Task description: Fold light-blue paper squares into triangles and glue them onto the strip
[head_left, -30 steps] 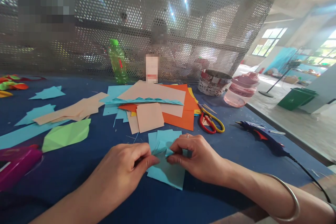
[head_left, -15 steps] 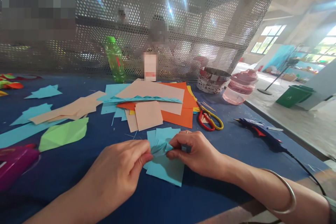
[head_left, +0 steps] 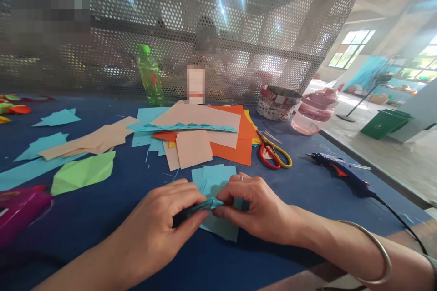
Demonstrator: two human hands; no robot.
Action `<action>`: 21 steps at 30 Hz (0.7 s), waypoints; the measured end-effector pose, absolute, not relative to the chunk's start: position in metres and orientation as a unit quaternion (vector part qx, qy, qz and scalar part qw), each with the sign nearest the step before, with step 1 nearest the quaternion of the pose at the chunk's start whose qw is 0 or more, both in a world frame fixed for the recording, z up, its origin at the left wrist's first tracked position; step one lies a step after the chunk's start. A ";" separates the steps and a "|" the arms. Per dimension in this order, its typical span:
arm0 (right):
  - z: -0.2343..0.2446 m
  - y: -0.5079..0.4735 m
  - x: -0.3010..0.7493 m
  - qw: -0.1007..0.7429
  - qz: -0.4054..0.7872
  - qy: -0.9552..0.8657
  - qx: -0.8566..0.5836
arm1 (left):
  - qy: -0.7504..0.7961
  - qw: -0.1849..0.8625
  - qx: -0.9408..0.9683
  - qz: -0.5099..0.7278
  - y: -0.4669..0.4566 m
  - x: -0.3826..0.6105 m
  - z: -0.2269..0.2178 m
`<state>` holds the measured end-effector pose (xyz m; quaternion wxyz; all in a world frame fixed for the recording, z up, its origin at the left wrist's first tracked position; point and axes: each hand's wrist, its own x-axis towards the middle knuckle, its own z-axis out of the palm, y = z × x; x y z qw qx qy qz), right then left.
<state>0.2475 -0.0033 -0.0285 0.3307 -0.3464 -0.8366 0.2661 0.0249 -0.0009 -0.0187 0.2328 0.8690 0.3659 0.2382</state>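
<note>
A small folded piece of blue paper (head_left: 206,204) is pinched between my two hands. My left hand (head_left: 167,213) grips its left end between thumb and fingers; my right hand (head_left: 254,202) pinches the right end. Loose light-blue paper squares (head_left: 220,177) lie on the table just beneath, partly covered by my hands. Beyond them, a long blue folded paper strip (head_left: 191,127) with a zigzag edge rests across stacked beige paper (head_left: 201,116) and orange paper (head_left: 232,154). A smaller beige square (head_left: 194,149) lies in front of the strip.
To the right are scissors (head_left: 275,154) and a dark hot glue gun (head_left: 341,173) with its cord. A green bottle (head_left: 150,77), a round container (head_left: 278,102) and a pink water jug (head_left: 314,111) stand behind. At left lie a green paper leaf (head_left: 83,173) and a magenta object (head_left: 23,211).
My left hand has shifted slightly right and its thumb now presses on the folded blue paper, which sits lower and more level between both hands. The view has tilted slightly.
</note>
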 end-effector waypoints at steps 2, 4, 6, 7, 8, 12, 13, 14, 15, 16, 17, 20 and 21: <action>-0.029 -0.004 0.247 0.332 0.268 -0.840 -0.335 | 0.357 0.224 0.874 0.243 -0.002 0.025 -0.019; -0.031 -0.003 0.248 0.335 0.267 -0.841 -0.330 | 0.353 0.223 0.873 0.251 -0.003 0.026 -0.018; -0.031 -0.003 0.248 0.337 0.262 -0.843 -0.329 | 0.359 0.226 0.870 0.251 -0.004 0.026 -0.017; -0.031 -0.002 0.247 0.335 0.260 -0.844 -0.328 | 0.361 0.227 0.870 0.248 -0.004 0.026 -0.017; -0.031 -0.002 0.247 0.333 0.260 -0.846 -0.327 | 0.362 0.227 0.870 0.245 -0.005 0.026 -0.016; -0.029 -0.004 0.246 0.326 0.264 -0.846 -0.330 | 0.364 0.227 0.870 0.241 -0.005 0.027 -0.017; -0.029 -0.004 0.246 0.325 0.265 -0.845 -0.332 | 0.365 0.226 0.870 0.242 -0.005 0.027 -0.017; -0.028 -0.005 0.246 0.324 0.266 -0.845 -0.333 | 0.365 0.226 0.870 0.243 -0.005 0.026 -0.017; -0.028 -0.005 0.246 0.323 0.267 -0.845 -0.333 | 0.364 0.226 0.870 0.244 -0.005 0.026 -0.018; -0.028 -0.005 0.246 0.321 0.268 -0.845 -0.334 | 0.363 0.227 0.870 0.245 -0.005 0.026 -0.018; -0.029 -0.005 0.247 0.319 0.269 -0.845 -0.333 | 0.362 0.228 0.870 0.247 -0.005 0.026 -0.019; -0.030 -0.004 0.247 0.320 0.272 -0.845 -0.331 | 0.365 0.232 0.867 0.248 -0.006 0.026 -0.019; -0.030 -0.004 0.247 0.322 0.272 -0.845 -0.329 | 0.365 0.234 0.866 0.248 -0.006 0.026 -0.019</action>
